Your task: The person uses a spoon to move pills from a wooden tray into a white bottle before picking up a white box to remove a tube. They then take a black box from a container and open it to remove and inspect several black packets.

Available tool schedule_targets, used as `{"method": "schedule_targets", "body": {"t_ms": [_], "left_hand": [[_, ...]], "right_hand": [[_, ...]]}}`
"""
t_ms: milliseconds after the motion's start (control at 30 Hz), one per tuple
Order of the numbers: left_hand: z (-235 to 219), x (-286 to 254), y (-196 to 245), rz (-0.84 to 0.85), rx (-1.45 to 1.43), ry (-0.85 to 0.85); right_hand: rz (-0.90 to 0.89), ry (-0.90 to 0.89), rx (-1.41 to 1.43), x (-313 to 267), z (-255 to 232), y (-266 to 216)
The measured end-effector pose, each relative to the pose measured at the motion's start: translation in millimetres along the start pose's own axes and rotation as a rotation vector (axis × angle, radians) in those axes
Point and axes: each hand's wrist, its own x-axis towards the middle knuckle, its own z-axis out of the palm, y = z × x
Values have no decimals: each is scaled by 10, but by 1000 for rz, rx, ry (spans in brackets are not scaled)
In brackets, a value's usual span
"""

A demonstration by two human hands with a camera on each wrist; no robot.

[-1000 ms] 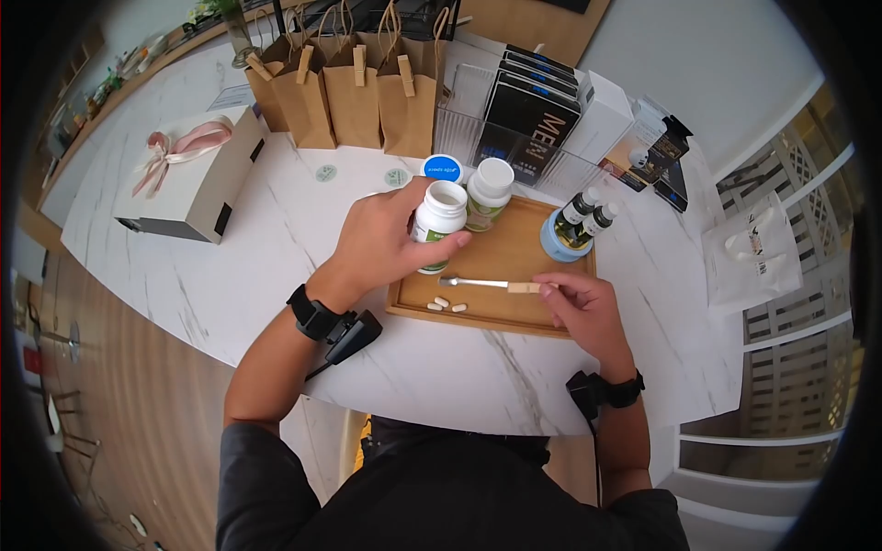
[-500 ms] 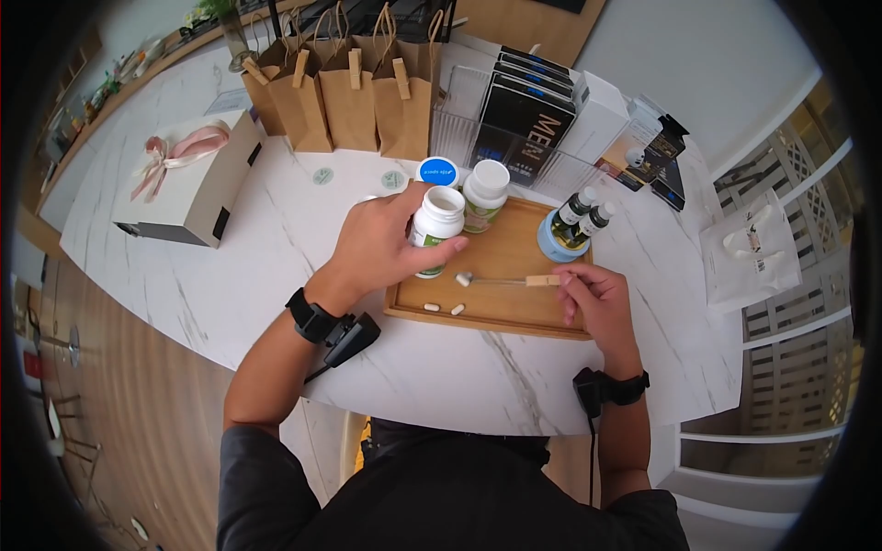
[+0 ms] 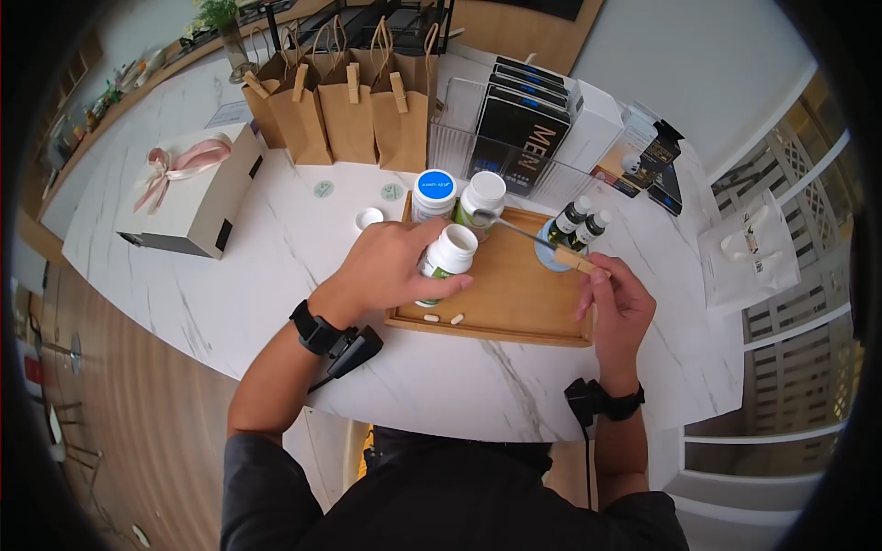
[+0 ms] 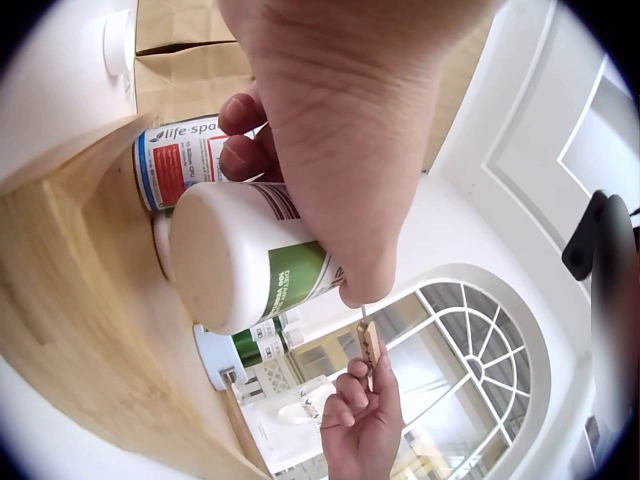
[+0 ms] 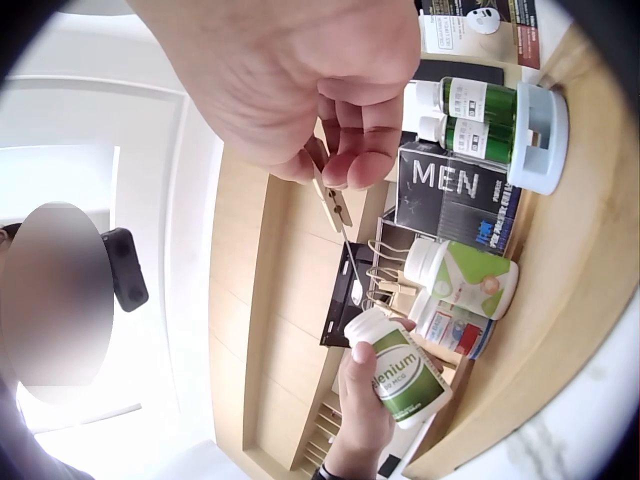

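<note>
My left hand (image 3: 381,266) grips an open white pill bottle (image 3: 444,266) with a green label, tilted over the tray's left part. Its underside faces the left wrist view, where the pill bottle (image 4: 235,255) stands clear of the wooden tray (image 3: 524,308). In my right hand (image 3: 622,303), thumb and fingers pinch a wooden clothespin (image 3: 574,260). A thin metal spoon (image 3: 519,223) extends from it, its bowl just beyond the bottle's mouth. Two white capsules (image 3: 457,320) lie at the tray's near left corner. In the right wrist view the clothespin (image 5: 333,203) sits between curled fingertips.
Behind the held bottle stand a blue-lidded bottle (image 3: 435,195) and a white-capped one (image 3: 485,188). Two small dark bottles (image 3: 571,219) sit in a blue holder at right. A white cap (image 3: 369,219) lies left of the tray. Paper bags (image 3: 349,124) and boxes (image 3: 524,124) line the back.
One of the three capsules left the tray with the spoon. My right hand raised the spoon away from me, up beside the bottle's mouth. The bottle, in my left hand, came nearer and tilted.
</note>
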Motion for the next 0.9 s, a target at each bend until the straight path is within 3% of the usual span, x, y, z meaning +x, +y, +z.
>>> {"method": "schedule_targets", "body": {"t_ms": [133, 300, 500, 633, 900], "left_hand": [[41, -13, -52, 25, -17, 67], [33, -5, -56, 4, -21, 67], [31, -14, -45, 5, -3, 68], [33, -15, -50, -4, -7, 58], [19, -8, -26, 13, -17, 55]], "right_hand": [[108, 29, -13, 31, -122, 84], [261, -296, -158, 25, -171, 173], [358, -454, -136, 39, -240, 202], [423, -436, -104, 58, -247, 214], [398, -107, 48, 134, -303, 218]]}}
